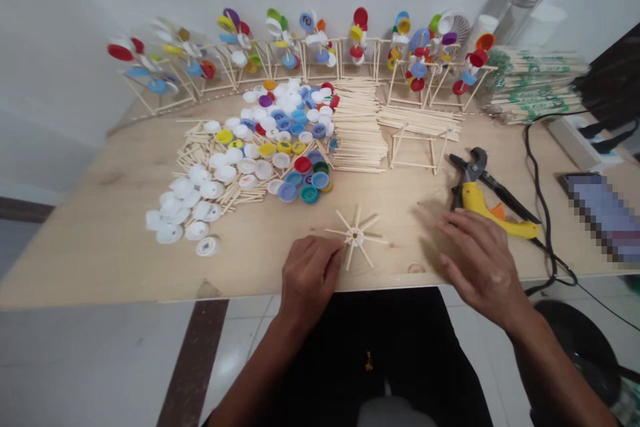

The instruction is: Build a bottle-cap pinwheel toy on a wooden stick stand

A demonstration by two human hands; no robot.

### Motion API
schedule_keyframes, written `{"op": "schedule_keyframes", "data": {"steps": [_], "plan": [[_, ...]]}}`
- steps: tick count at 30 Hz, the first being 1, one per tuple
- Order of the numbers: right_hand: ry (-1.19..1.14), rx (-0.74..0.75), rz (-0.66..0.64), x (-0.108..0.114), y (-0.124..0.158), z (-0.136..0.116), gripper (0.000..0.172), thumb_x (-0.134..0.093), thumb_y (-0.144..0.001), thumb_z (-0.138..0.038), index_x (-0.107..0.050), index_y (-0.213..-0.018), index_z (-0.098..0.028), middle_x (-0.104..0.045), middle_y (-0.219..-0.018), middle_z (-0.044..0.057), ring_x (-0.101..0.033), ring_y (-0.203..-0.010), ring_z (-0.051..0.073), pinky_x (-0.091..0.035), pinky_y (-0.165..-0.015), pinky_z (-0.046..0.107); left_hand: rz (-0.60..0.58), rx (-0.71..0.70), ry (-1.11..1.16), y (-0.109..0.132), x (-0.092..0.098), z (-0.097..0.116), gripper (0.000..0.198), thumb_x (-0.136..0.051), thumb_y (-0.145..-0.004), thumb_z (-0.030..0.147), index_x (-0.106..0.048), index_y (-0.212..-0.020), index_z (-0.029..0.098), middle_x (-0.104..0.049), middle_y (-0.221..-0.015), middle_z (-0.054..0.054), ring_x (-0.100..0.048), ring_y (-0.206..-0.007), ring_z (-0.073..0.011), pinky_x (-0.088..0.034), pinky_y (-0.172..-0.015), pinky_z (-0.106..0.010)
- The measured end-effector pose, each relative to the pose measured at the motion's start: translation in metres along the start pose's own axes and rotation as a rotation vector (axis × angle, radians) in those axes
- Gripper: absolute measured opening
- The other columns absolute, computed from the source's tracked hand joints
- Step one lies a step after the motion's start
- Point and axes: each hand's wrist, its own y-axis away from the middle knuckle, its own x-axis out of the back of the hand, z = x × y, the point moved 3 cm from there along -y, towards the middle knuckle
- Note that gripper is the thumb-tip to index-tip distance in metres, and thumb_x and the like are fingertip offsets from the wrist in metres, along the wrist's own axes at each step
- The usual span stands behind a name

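A small wheel of wooden sticks, its spokes spread from a white cap at the hub, lies near the table's front edge. My left hand is closed at its left side, the thumb and fingers pinched at the lower-left spokes; the fingertips are partly hidden. To the right, my right hand is open with fingers stretched out, slightly blurred, and holds nothing. Just beyond its fingers lies a yellow glue gun with an orange trigger. Black-handled cutters rest against the glue gun.
Bottle caps and short sticks are heaped left of centre, beside long sticks. A stick frame stands behind the wheel. Cap-wheel models line the wall. Right are a cable, power strip and phone.
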Motion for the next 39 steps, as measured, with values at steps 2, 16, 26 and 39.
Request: {"op": "schedule_keyframes", "data": {"steps": [2,16,26,39], "plan": [[-0.039,0.031,-0.010,-0.007,-0.003,-0.008,0.043,-0.062,-0.082,-0.019,-0.055,-0.124,-0.015,-0.060,-0.122,0.016,-0.051,-0.120,0.034,-0.042,-0.095,0.054,-0.003,0.010,0.001,0.000,-0.001,0.000,0.009,-0.054,-0.087,0.013,-0.061,-0.084,0.018,-0.068,-0.077,-0.003,-0.060,-0.074,-0.0164,-0.047,-0.070,-0.030],[-0.206,0.096,-0.080,-0.041,-0.034,-0.056,0.035,-0.054,-0.086,-0.014,-0.058,-0.120,-0.014,-0.062,-0.122,0.013,-0.047,-0.124,0.030,-0.040,-0.101,0.052,-0.024,0.013,-0.033,0.002,-0.003,-0.001,0.010,-0.052,-0.088,0.015,-0.061,-0.084,0.018,-0.068,-0.076,-0.004,-0.059,-0.074,-0.0175,-0.045,-0.070,-0.032],[-0.186,0.036,-0.060,-0.050,-0.037,-0.058,0.031,-0.054,-0.087,-0.015,-0.060,-0.117,-0.015,-0.067,-0.110,0.011,-0.054,-0.111,0.027,-0.039,-0.099,0.049,-0.023,0.017,-0.039,0.002,-0.006,-0.002,0.013,-0.051,-0.089,0.016,-0.062,-0.081,0.018,-0.067,-0.074,-0.003,-0.057,-0.072,-0.0179,-0.043,-0.069,-0.032],[-0.196,-0.010,-0.070,-0.048,-0.038,-0.060,0.026,-0.053,-0.088,-0.013,-0.061,-0.112,-0.017,-0.069,-0.097,0.008,-0.057,-0.100,0.024,-0.039,-0.096,0.047,0.015,0.016,-0.025,0.000,-0.001,0.001,0.012,-0.052,-0.088,0.015,-0.063,-0.088,0.018,-0.068,-0.082,-0.005,-0.059,-0.080,-0.0186,-0.048,-0.074,-0.033]]}}
